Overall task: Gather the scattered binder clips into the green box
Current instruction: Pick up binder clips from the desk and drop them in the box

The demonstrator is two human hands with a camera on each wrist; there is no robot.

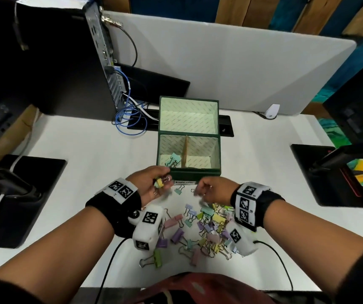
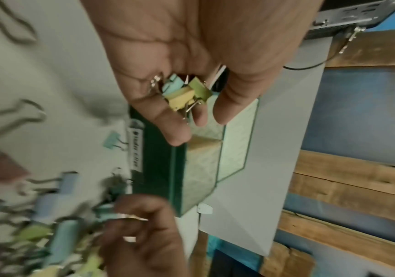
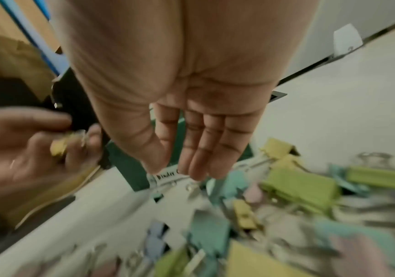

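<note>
The green box (image 1: 189, 174) stands open on the white desk, its lid tipped back and a card divider inside; a teal clip (image 1: 174, 160) lies in its left compartment. My left hand (image 1: 162, 183) hovers at the box's front left corner. It grips a small bunch of binder clips (image 2: 184, 93) in yellow, green and pale blue. My right hand (image 1: 200, 194) hangs just right of it, above the far edge of the clip pile (image 1: 202, 229). Its fingers (image 3: 201, 150) point down, nearly straight, and hold nothing. The box label (image 3: 168, 175) shows behind them.
A lone teal clip (image 1: 179, 190) lies by the box front. A computer tower (image 1: 44, 62) with blue cables (image 1: 130, 115) stands at the back left. Black monitor bases (image 1: 22, 194) (image 1: 329, 172) flank the desk. A grey partition (image 1: 220, 62) closes the back.
</note>
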